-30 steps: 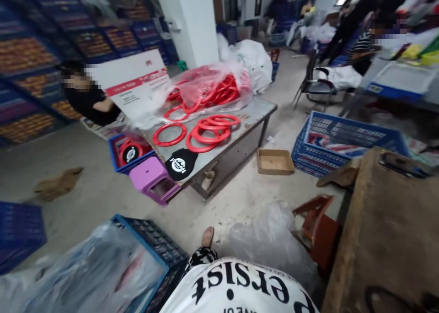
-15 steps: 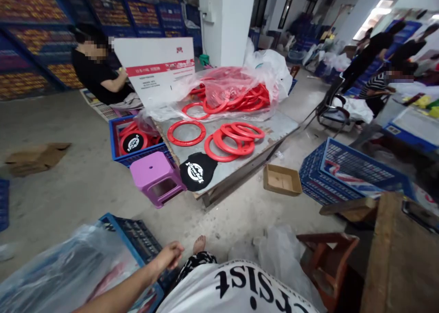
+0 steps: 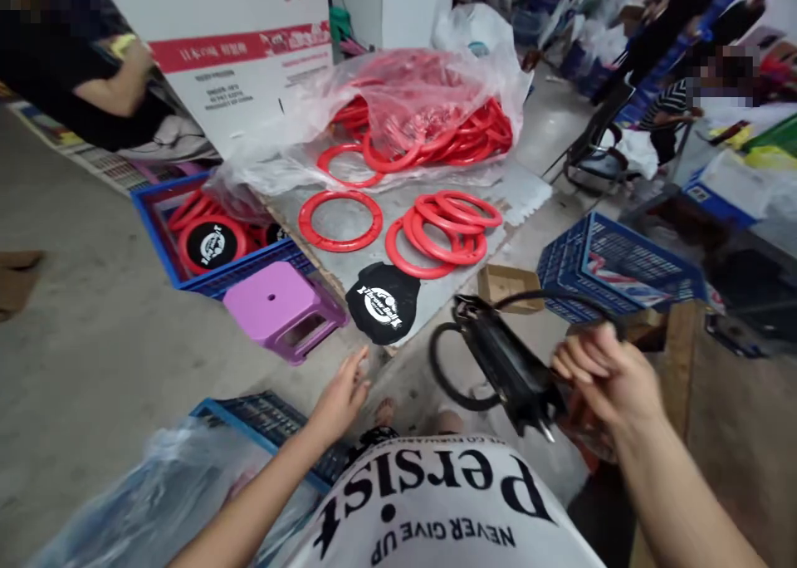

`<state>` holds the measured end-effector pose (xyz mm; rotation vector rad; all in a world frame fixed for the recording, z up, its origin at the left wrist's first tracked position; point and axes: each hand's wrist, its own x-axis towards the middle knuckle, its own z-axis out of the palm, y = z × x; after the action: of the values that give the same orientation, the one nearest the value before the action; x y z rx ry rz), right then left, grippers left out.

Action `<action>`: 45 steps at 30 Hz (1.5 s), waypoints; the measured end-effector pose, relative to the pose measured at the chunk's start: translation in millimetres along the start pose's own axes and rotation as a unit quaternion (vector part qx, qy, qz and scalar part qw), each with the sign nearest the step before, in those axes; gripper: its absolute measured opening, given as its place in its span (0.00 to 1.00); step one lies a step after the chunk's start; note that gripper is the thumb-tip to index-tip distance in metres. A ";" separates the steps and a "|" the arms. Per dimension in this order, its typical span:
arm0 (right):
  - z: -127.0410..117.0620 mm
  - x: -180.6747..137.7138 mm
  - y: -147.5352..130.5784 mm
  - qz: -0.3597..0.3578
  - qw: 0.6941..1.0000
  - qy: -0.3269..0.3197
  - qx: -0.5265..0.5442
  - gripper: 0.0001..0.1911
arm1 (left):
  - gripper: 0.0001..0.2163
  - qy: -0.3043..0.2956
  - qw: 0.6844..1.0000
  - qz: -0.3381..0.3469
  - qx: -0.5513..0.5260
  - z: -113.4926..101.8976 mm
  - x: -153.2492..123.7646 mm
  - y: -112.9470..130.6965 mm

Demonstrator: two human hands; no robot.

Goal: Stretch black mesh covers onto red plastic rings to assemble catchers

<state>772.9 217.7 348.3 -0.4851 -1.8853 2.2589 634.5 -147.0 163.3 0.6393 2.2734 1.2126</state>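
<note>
A small brown box (image 3: 507, 282) sits just beside a blue crate (image 3: 562, 257), a black chair (image 3: 596, 163) beyond.

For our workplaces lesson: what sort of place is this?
Probably a workshop or packing room: red rings heaped in clear plastic on a table, blue crates on the floor and a seated person in black.

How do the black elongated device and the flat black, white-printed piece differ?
The device is held in the right grip; the piece lies on the grey table. The device is long and narrow; the piece is broad, roughly rounded. The piece bears white print; none shows on the device. Both are mainly black.
</note>
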 end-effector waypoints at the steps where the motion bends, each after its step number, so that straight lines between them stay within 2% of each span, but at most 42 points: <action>1: 17.0 9.8 0.5 -0.008 1.000 -0.002 0.021 0.29 | 0.30 0.022 0.999 0.040 0.013 -8.1 4.8 10.2; 5: 93.1 67.1 -0.6 -0.025 0.993 -0.096 0.063 0.32 | 0.34 0.061 0.980 0.174 0.078 -47.5 16.1 34.9; 9: 157.0 108.2 -8.0 -0.009 0.971 -0.225 0.083 0.32 | 0.35 0.104 0.968 0.214 0.082 -100.6 21.4 33.8; 11: 180.6 122.6 -12.2 0.008 0.955 -0.281 0.093 0.32 | 0.30 0.125 0.966 0.223 0.040 -124.1 20.7 35.8; 13: 200.1 138.4 -15.3 0.016 0.947 -0.304 0.099 0.33 | 0.19 0.125 0.961 0.240 -0.051 -140.9 16.2 44.6; 15: 216.2 158.8 -15.0 0.018 0.950 -0.296 0.099 0.33 | 0.16 0.111 0.943 0.250 -0.187 -151.4 8.0 58.7; 18: 235.2 196.9 -3.7 0.026 0.961 -0.262 0.081 0.33 | 0.18 0.131 0.890 0.269 -0.345 -164.2 -6.4 80.5; 21: 249.3 232.1 15.8 0.032 0.976 -0.213 0.013 0.30 | 0.22 0.182 0.848 0.302 -0.396 -184.3 -17.3 91.7; 23: 257.8 245.2 22.4 -0.026 0.986 -0.155 -0.056 0.27 | 0.22 0.192 0.854 0.316 -0.365 -201.6 -22.3 92.9; 25: 269.1 246.3 15.6 -0.170 0.978 -0.064 -0.106 0.20 | 0.22 0.189 0.873 0.313 -0.323 -218.1 -26.6 91.7; 27: 287.0 237.2 -4.1 -0.341 0.932 0.000 -0.124 0.10 | 0.22 0.192 0.887 0.299 -0.295 -230.9 -30.8 89.8; 28: 299.5 230.9 -16.1 -0.402 0.906 -0.025 -0.130 0.05 | 0.21 0.196 0.891 0.295 -0.285 -235.8 -32.7 88.7; 29: 314.8 224.6 -27.3 -0.419 0.887 -0.117 -0.154 0.05 | 0.21 0.197 0.895 0.293 -0.274 -240.0 -34.5 87.3; 30: 332.6 219.3 -36.2 -0.405 0.857 -0.254 -0.191 0.07 | 0.21 0.195 0.899 0.294 -0.261 -243.9 -36.1 85.7; 31: 352.6 215.6 -41.2 -0.384 0.810 -0.383 -0.221 0.08 | 0.21 0.191 0.901 0.299 -0.249 -247.8 -37.5 83.7; 32: 374.1 213.5 -41.5 -0.354 0.770 -0.469 -0.248 0.09 | 0.21 0.189 0.903 0.304 -0.239 -252.0 -38.9 81.3; 34: 417.5 213.1 -29.1 -0.317 0.708 -0.563 -0.285 0.11 | 0.22 0.180 0.905 0.312 -0.226 -261.9 -42.0 75.4; 37: 473.6 214.5 3.8 -0.298 0.651 -0.621 -0.318 0.14 | 0.24 0.181 0.901 0.330 -0.214 -280.3 -48.5 65.1; 40: 517.4 207.8 20.7 -0.307 0.606 -0.629 -0.379 0.12 | 0.23 0.179 0.887 0.376 -0.198 -298.8 -55.9 54.5; 42: 543.6 198.2 17.4 -0.312 0.550 -0.610 -0.477 0.11 | 0.22 0.180 0.874 0.410 -0.191 -308.7 -59.5 47.7; 45: 578.6 183.3 1.9 -0.319 0.437 -0.586 -0.603 0.12 | 0.23 0.194 0.851 0.450 -0.189 -319.6 -62.2 38.3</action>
<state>401.9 -258.9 408.5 1.8853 -2.9790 0.0723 495.1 -364.9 364.7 1.4964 1.9134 2.3294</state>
